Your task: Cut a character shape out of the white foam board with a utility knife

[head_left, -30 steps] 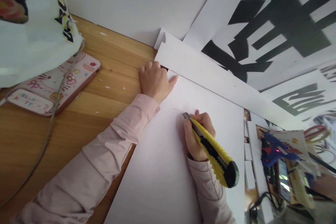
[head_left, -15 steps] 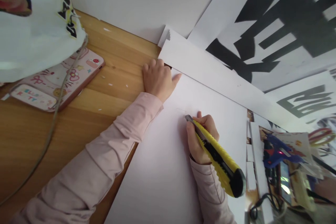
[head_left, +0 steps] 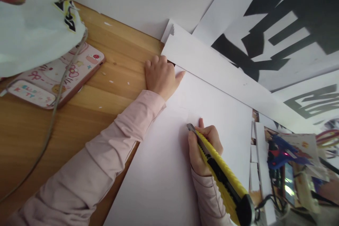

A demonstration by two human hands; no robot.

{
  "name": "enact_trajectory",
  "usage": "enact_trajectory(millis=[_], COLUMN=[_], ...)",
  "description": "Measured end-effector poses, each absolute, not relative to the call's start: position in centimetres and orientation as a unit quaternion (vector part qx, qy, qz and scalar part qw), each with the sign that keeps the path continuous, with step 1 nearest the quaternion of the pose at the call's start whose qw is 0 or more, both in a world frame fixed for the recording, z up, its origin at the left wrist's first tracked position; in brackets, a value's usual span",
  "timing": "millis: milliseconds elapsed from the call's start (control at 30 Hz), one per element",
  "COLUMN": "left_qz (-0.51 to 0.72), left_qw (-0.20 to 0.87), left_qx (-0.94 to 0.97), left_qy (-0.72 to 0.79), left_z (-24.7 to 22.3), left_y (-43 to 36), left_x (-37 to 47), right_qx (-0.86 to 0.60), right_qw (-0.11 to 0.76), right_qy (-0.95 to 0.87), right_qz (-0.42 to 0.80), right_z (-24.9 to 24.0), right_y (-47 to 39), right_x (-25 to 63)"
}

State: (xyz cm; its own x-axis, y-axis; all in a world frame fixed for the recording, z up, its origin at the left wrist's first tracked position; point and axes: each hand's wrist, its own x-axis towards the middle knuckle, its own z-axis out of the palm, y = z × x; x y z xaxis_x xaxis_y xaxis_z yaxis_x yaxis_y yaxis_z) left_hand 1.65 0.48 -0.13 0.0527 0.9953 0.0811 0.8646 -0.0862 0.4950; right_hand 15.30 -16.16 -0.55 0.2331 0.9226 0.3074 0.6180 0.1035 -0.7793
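A large white board [head_left: 159,169] lies on the wooden table. My right hand [head_left: 201,152] grips a yellow-and-black utility knife [head_left: 225,169], its short blade pointing up-left and at or just over the board's surface; contact cannot be told. Faint thin lines show on the board just beyond the blade. My left hand [head_left: 162,77] rests at the board's upper left corner, thumb spread onto the board and the other fingers over its edge. It holds nothing that I can see.
A phone in a pink case [head_left: 53,77] lies at left under a cable [head_left: 50,127] and a white bag [head_left: 34,39]. White strips [head_left: 209,65] edge the board's far side. Panels with black shapes [head_left: 265,39] stand behind. A blue glue gun [head_left: 284,152] and wires sit at right.
The utility knife and my right hand have moved down the board, toward me. My left hand stays in place on the board's corner. The view has shifted slightly.
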Motion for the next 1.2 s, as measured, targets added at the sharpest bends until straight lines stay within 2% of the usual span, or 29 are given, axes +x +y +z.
enact_trajectory(millis=[1200], left_qz=[0.211], left_qw=[0.152], left_qx=[0.705], left_qy=[0.660], left_z=[-0.4], left_y=[0.8], left_x=[1.9], right_qx=[-0.669], right_qw=[0.443], right_qy=[-0.558], right_qz=[0.212], right_z=[0.6], right_y=[-17.3], right_x=[14.2])
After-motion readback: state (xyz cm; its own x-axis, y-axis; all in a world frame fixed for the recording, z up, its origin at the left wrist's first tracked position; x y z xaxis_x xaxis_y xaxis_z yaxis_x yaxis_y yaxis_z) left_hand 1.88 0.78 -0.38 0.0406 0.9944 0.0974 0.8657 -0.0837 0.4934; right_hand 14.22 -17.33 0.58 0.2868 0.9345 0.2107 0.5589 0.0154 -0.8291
